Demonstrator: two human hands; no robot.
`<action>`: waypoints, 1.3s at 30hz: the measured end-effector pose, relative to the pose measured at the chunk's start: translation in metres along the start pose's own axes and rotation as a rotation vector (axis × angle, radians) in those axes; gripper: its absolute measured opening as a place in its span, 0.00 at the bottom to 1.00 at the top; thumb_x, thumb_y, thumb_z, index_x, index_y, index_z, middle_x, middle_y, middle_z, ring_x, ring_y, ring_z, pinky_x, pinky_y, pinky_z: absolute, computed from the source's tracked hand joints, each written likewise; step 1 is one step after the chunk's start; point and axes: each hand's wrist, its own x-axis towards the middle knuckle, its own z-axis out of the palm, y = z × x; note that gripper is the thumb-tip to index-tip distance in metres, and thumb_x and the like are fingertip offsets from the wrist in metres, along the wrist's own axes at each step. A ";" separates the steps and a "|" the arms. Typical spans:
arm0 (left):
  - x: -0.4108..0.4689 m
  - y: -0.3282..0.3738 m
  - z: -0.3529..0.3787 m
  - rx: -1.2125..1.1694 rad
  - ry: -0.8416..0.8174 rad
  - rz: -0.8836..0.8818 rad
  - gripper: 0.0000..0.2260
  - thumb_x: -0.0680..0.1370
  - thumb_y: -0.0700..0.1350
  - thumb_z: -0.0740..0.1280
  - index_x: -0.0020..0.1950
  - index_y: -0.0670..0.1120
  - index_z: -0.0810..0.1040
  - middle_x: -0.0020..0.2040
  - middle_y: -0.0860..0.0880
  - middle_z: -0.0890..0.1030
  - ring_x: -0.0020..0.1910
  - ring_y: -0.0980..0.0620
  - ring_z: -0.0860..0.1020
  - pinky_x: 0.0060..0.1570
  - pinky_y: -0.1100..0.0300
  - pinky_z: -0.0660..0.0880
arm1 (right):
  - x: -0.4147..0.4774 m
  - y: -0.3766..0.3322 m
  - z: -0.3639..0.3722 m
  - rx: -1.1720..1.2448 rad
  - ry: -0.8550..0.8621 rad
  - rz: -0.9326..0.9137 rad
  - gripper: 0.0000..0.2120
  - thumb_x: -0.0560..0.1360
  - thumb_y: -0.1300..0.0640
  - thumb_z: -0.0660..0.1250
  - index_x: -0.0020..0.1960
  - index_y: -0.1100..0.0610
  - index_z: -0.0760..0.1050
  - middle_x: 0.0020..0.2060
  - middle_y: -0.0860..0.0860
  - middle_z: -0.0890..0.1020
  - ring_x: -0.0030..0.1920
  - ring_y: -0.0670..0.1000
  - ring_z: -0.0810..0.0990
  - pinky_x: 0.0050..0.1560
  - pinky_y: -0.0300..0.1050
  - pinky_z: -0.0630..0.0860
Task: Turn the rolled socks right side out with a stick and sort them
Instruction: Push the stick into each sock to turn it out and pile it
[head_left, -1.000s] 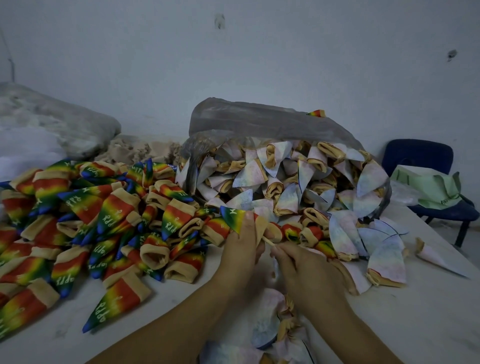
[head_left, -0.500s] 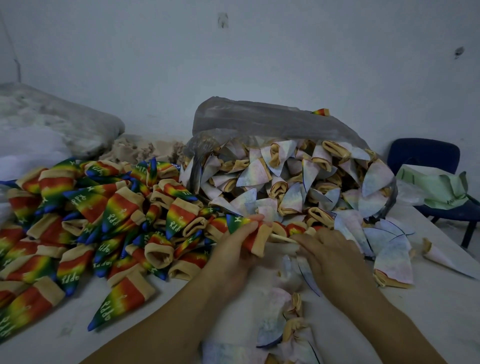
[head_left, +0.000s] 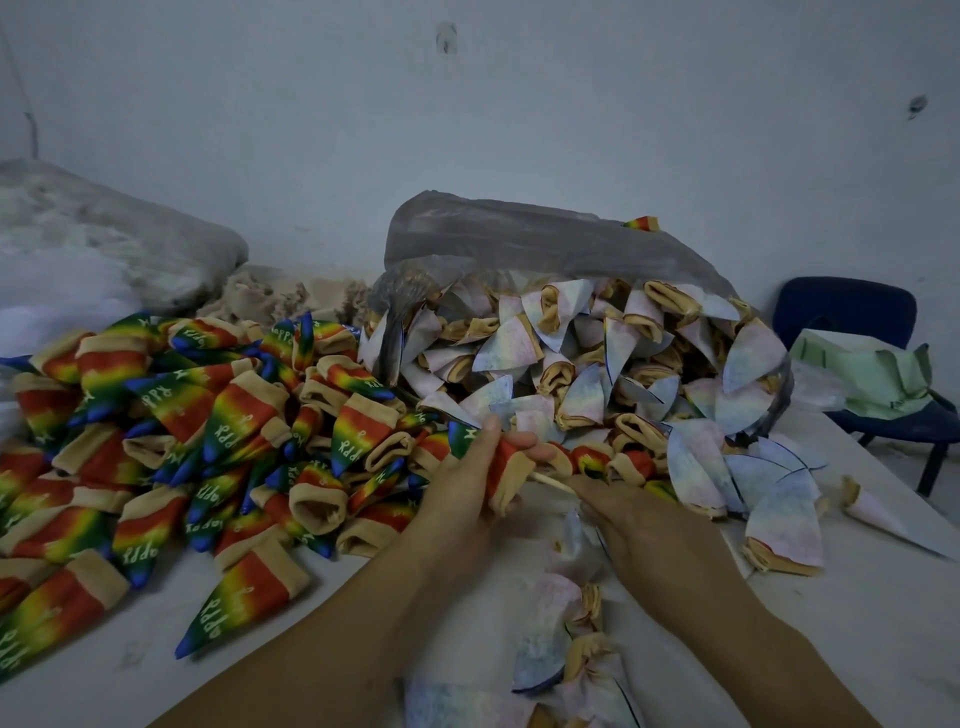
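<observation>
Left grip (head_left: 462, 499): curls round rainbow sock (head_left: 506, 465), over bench (head_left: 857, 623) beside pile (head_left: 208, 441).
Right grip (head_left: 649, 535): pinches stick (head_left: 550, 482) (thin, pale), right of sock.
Axis: tip up-left, cuff rightward, in line with stick.

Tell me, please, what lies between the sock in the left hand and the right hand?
In the head view, a thin stick bridges the gap, from the cuff of the rainbow sock gripped by the left hand to the right hand.

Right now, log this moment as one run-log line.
left hand: grips rainbow sock | right hand: holds stick, tip at sock's cuff | rainbow pile: left | pale socks: spilling from bag
</observation>
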 end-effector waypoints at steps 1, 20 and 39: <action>0.002 0.000 0.000 0.048 0.016 0.021 0.21 0.77 0.59 0.63 0.44 0.45 0.87 0.49 0.39 0.85 0.32 0.52 0.81 0.28 0.64 0.73 | 0.001 -0.001 0.000 0.006 0.026 -0.021 0.20 0.68 0.66 0.69 0.59 0.56 0.79 0.41 0.52 0.84 0.38 0.48 0.83 0.36 0.35 0.72; 0.002 -0.002 0.015 0.297 0.099 0.144 0.27 0.72 0.69 0.55 0.31 0.47 0.77 0.20 0.53 0.64 0.19 0.57 0.60 0.23 0.65 0.58 | 0.002 -0.028 0.012 0.554 -0.021 0.325 0.12 0.81 0.53 0.57 0.55 0.49 0.79 0.47 0.46 0.83 0.47 0.42 0.77 0.47 0.34 0.71; -0.007 -0.014 0.008 0.166 -0.065 0.062 0.19 0.84 0.52 0.56 0.50 0.39 0.80 0.32 0.47 0.78 0.29 0.53 0.73 0.31 0.62 0.72 | -0.005 0.013 0.003 -0.006 0.095 0.254 0.15 0.79 0.44 0.54 0.47 0.50 0.77 0.32 0.47 0.76 0.34 0.49 0.76 0.35 0.46 0.72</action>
